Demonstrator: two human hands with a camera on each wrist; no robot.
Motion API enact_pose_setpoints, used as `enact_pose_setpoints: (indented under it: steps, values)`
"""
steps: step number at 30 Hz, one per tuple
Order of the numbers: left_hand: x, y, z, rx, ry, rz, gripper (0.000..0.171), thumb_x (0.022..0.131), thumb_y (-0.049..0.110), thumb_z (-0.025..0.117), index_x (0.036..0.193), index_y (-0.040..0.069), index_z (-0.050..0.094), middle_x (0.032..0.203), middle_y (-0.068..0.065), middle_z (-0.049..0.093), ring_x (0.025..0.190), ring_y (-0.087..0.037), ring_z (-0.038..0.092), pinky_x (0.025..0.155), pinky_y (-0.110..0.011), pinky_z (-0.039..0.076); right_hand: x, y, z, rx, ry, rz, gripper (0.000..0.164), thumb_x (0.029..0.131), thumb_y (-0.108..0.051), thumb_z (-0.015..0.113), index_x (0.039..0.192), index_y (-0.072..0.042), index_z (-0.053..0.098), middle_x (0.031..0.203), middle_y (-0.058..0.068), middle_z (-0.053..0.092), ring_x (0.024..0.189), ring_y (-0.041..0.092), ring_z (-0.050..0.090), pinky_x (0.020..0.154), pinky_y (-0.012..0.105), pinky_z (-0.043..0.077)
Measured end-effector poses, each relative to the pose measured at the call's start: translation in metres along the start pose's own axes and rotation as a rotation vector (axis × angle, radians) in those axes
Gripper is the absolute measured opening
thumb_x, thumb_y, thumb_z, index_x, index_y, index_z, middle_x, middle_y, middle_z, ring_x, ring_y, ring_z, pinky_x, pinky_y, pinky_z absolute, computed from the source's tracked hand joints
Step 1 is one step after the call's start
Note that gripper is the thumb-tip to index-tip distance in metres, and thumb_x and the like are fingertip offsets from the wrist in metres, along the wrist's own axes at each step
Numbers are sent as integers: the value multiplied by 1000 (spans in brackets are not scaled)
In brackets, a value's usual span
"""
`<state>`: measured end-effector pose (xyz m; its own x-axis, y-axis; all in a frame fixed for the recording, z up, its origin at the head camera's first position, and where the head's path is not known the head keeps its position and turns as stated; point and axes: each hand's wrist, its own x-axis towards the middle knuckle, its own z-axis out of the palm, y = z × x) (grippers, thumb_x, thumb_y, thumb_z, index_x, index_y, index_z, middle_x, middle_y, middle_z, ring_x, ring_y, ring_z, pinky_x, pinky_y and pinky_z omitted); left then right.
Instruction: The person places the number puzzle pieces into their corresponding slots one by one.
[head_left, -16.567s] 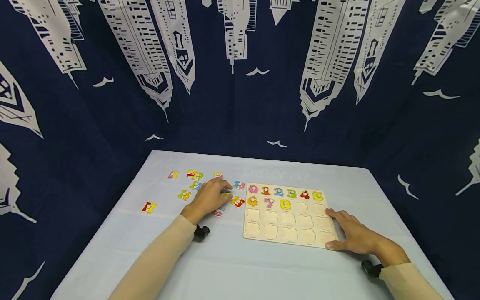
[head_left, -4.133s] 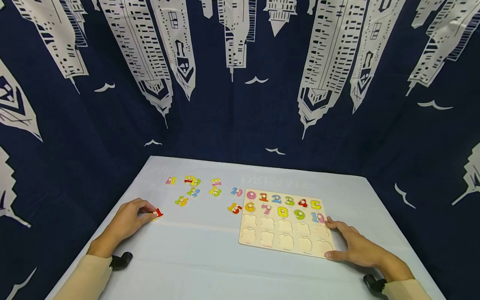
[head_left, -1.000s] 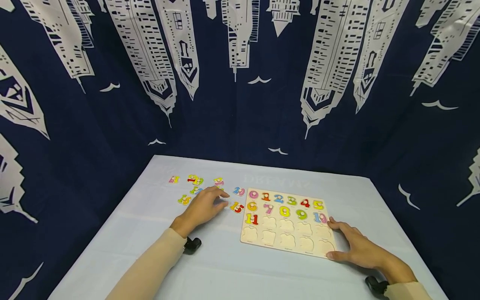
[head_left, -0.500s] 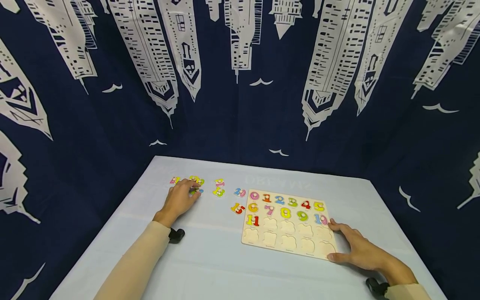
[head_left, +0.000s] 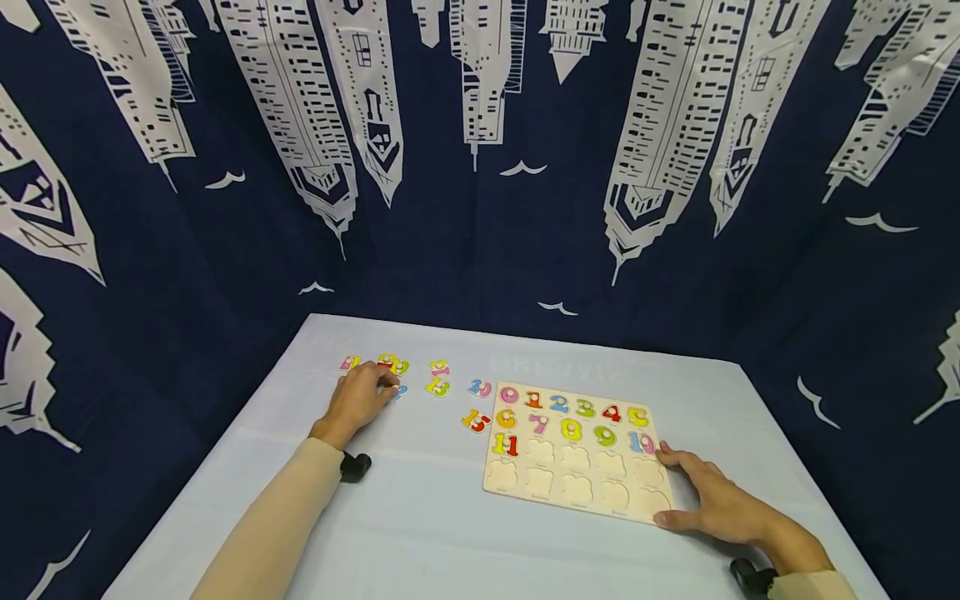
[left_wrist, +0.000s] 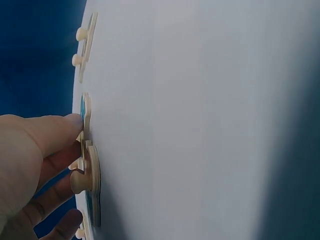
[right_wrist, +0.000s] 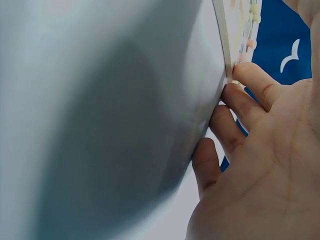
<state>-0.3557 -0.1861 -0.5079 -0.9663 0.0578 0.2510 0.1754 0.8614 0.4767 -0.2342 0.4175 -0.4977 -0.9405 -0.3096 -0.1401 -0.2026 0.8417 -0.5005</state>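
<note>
My left hand (head_left: 352,404) reaches into the loose number pieces on the left. Its thumb and forefinger pinch the number 12 puzzle piece (head_left: 401,392), whose blue 2 shows past the fingertips. In the left wrist view, another puzzle piece (left_wrist: 95,185) with a wooden knob stands close by the other fingers. The wooden number board (head_left: 558,467) bears 0 to 11 in its upper rows, with bare recesses below. At its right edge rests my right hand (head_left: 723,504), fingers spread and thumb at the near corner.
Loose near the board lie a 15 piece (head_left: 476,420) and a 20 piece (head_left: 480,388). Farther left are a 13 piece (head_left: 437,387), a yellow-and-pink piece (head_left: 439,367), overlapping pieces (head_left: 393,364) and a pink-and-yellow piece (head_left: 348,363). A dark printed cloth (head_left: 480,250) hangs behind the table.
Pieces 9, 10 and 11 have come into the board since the oldest frame. My left hand has moved left from the 13 and taken hold of the 12. The right hand stays at the board.
</note>
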Motion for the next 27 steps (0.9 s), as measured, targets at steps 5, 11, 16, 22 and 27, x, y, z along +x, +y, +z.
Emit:
enact_pose_setpoints:
  steps: [5,11,16,22,27]
  values:
    - [1,2,-1,30,3,8,5,104,14,89,107,10,87,116,-13,80,120,-36,77,106,-65,57,2,-3,-2,-39,10,-18,102,88,-43,103,165,0,51,182,37,39,156,64,46,123,83,43]
    - [-4,7,-2,16,5,13,7,104,16,89,108,10,86,123,-14,81,125,-37,77,110,-64,57,3,-7,-3,-28,7,-20,106,85,-40,105,164,4,50,180,40,39,159,69,41,125,85,39]
    - [-8,15,-2,-6,12,55,8,106,17,88,111,12,86,134,-15,82,135,-40,76,118,-64,57,2,-7,-4,-36,24,-26,113,82,-41,107,166,5,46,179,41,39,161,70,39,125,85,39]
    - [-13,28,-2,-36,31,96,8,105,19,89,110,13,86,137,-14,82,134,-40,75,115,-61,59,2,-6,-2,-47,21,-32,121,83,-42,106,172,4,39,179,42,37,161,71,39,125,87,40]
    - [-17,41,0,-48,32,140,8,104,20,91,108,15,85,129,-12,84,123,-34,79,110,-57,62,3,-5,-2,-52,11,-30,123,83,-44,106,174,2,38,180,41,36,161,72,39,124,87,40]
